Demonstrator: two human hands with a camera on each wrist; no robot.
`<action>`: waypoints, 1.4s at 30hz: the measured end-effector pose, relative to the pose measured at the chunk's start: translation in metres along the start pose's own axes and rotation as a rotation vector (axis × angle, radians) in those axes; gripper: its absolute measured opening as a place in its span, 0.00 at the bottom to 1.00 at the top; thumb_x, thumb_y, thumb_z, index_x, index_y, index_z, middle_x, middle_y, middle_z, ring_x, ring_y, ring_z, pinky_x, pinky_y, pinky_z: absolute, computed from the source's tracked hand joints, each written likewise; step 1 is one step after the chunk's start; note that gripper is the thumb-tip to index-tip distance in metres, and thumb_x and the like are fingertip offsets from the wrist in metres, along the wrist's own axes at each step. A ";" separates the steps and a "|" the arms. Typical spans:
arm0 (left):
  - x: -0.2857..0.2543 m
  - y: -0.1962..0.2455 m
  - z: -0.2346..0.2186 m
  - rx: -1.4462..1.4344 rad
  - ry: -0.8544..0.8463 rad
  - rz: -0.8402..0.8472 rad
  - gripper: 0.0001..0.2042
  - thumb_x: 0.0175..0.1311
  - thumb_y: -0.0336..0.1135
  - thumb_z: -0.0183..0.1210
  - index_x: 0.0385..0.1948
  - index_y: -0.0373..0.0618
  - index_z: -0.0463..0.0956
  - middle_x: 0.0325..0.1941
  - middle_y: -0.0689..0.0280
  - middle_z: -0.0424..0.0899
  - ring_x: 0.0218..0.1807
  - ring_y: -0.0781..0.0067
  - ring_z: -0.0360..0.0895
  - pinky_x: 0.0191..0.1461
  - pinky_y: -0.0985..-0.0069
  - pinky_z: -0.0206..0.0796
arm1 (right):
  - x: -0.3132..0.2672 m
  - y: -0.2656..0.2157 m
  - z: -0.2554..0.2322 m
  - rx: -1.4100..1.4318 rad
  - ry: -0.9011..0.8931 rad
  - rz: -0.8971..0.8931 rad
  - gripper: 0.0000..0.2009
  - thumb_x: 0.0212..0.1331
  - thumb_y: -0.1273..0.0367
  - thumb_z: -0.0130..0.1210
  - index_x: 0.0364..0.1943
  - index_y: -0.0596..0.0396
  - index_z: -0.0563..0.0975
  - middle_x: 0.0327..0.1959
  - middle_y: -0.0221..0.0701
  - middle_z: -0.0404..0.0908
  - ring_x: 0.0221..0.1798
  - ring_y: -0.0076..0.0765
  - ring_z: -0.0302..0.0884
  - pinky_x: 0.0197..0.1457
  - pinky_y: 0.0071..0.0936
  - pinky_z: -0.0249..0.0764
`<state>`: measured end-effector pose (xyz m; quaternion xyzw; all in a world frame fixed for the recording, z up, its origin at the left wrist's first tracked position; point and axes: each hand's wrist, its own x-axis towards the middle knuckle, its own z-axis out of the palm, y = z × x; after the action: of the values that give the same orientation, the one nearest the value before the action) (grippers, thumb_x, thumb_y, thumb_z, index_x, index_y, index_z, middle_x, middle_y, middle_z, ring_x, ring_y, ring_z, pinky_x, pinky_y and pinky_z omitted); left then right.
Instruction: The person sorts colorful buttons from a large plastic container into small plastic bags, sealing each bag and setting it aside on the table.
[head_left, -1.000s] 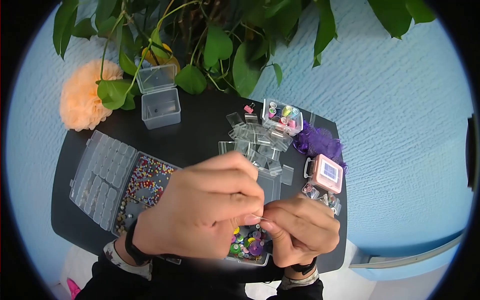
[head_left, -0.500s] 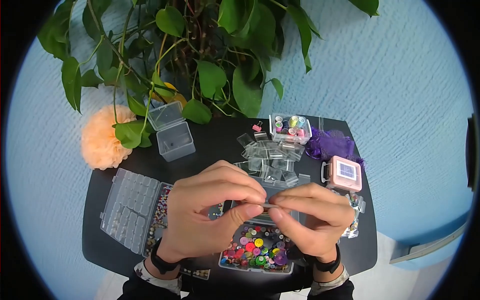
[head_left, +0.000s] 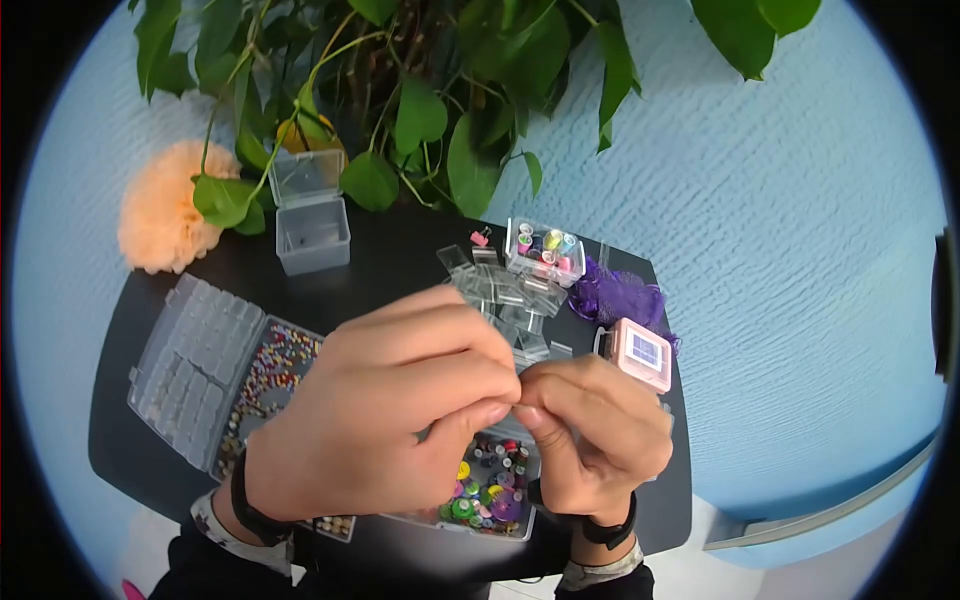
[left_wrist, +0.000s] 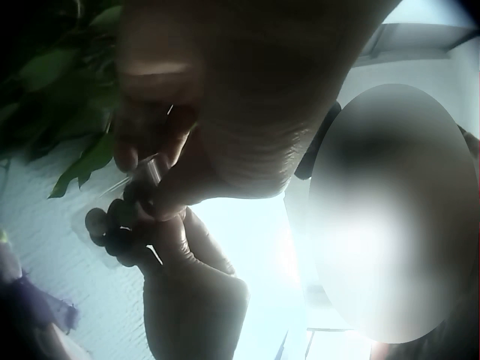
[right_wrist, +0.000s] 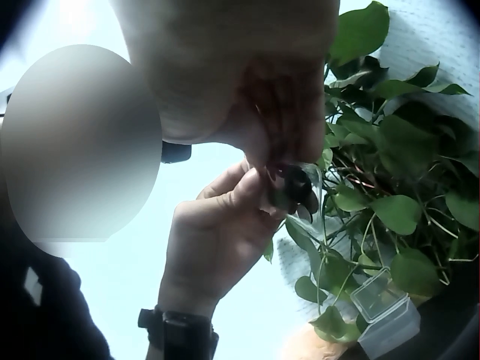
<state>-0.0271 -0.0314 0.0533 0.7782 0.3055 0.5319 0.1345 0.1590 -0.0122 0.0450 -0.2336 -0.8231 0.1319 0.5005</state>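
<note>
Clear plastic piece [left_wrist: 150, 171]: being held at dial centre
Left hand [head_left: 390, 400]: pinching it, nine o'clock side
Right hand [head_left: 605, 425]: pinching it, three o'clock side
Button box [head_left: 470, 530]: lying at six o'clock

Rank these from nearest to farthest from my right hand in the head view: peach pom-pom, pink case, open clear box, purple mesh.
1. Pink case: just ahead and slightly right of your right hand.
2. Purple mesh: beyond it, same side.
3. Open clear box: back left.
4. Peach pom-pom: farther left.
</note>
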 end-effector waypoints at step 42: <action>0.000 -0.017 -0.001 -0.021 0.091 0.062 0.09 0.43 0.18 0.69 0.27 0.32 0.81 0.29 0.58 0.84 0.31 0.69 0.80 0.34 0.79 0.70 | -0.004 -0.002 -0.010 0.019 -0.032 0.111 0.10 0.47 0.76 0.66 0.35 0.67 0.84 0.31 0.42 0.83 0.34 0.34 0.78 0.39 0.26 0.71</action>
<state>-0.0334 -0.0183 0.0443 0.7607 0.2817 0.5739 0.1121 0.1689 -0.0162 0.0480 -0.2723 -0.8154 0.1709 0.4814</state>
